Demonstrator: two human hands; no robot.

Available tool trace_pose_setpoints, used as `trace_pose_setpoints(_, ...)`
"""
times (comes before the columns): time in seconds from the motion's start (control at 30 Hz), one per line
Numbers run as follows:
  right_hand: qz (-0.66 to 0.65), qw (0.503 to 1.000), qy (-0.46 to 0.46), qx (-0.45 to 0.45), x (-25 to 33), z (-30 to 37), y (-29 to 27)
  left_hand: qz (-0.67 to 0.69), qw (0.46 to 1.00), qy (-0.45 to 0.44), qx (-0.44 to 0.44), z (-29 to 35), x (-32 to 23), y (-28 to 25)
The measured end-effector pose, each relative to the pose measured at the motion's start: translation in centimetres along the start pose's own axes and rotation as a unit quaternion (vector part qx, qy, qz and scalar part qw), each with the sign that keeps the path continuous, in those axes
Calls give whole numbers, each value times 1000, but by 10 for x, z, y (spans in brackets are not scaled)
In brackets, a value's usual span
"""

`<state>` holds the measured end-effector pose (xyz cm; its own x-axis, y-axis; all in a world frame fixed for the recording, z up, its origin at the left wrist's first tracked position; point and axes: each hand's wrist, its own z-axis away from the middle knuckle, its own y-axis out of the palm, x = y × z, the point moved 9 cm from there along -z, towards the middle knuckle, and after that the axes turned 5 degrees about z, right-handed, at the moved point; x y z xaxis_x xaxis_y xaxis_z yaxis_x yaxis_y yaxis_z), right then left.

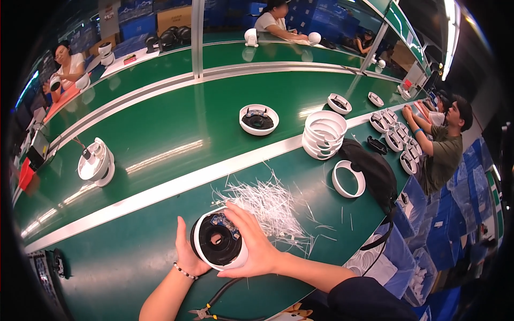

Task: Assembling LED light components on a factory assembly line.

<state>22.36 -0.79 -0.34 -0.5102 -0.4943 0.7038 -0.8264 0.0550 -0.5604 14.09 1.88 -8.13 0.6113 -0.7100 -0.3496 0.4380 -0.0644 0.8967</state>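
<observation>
Left grip (188, 252) and right grip (258, 243) were wrapped together around one round white housing (227, 247), its black inner disc and one blue circuit board (224, 221) visible, above the worktop (123, 262). Just beyond lay one heap of thin white strips (265, 208), too many to count. One white ring (335, 180) stood apart near one ring stack (324, 135); one cutter (201, 312) lay closer.

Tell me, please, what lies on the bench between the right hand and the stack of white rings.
In the head view, a loose pile of thin white strips lies between the right hand and the stack of white rings.
</observation>
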Motion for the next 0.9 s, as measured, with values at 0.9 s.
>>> trace_pose_setpoints(0.9,-27,999,-10,28,-1,-5,-3,72,997,6,-17,-6,3,-7)
